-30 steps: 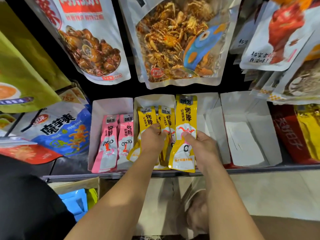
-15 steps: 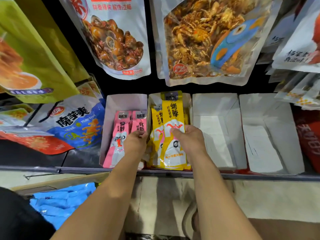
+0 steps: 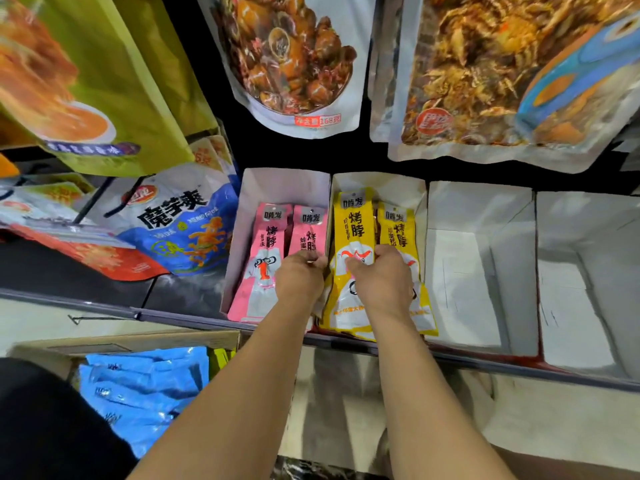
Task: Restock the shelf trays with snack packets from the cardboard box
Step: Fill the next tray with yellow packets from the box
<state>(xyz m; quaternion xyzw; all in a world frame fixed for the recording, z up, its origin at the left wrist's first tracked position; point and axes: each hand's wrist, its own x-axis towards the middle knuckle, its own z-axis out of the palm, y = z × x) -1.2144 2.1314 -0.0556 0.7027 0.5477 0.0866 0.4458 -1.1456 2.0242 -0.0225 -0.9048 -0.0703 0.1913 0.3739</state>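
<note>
Cardboard box (image 3: pixel 145 341) sits lower left of frame, below the shelf lip, w/ blue packets (image 3: pixel 138 386) inside. Both forearms reach up from bottom centre to the shelf.

Left hand (image 3: pixel 299 277) is at the wall between two trays, fingers curled. Can't tell if they pinch the wall or a packet. Right hand (image 3: pixel 381 282), just beside it, has fingers curled onto the front yellow packet (image 3: pixel 353 233), gripping it where it stands in the yellow tray (image 3: pixel 381 183). A 2nd yellow packet (image 3: pixel 396 230) stands to its right.

Pink packets (image 3: pixel 272 237) fill the pink tray (image 3: pixel 284 185), left of centre. Two empty trays (image 3: pixel 479 209) sit centre-right, well apart from both hands.

Hanging snack bags (image 3: pixel 294 64) cover the top of frame.

Step, as I read it: seating and squaring yellow stock, approx. midway overall. Next move prob. needs both hands to let go, drop to the box, and bring up blue packets for an empty tray, upright, label fwd.
</note>
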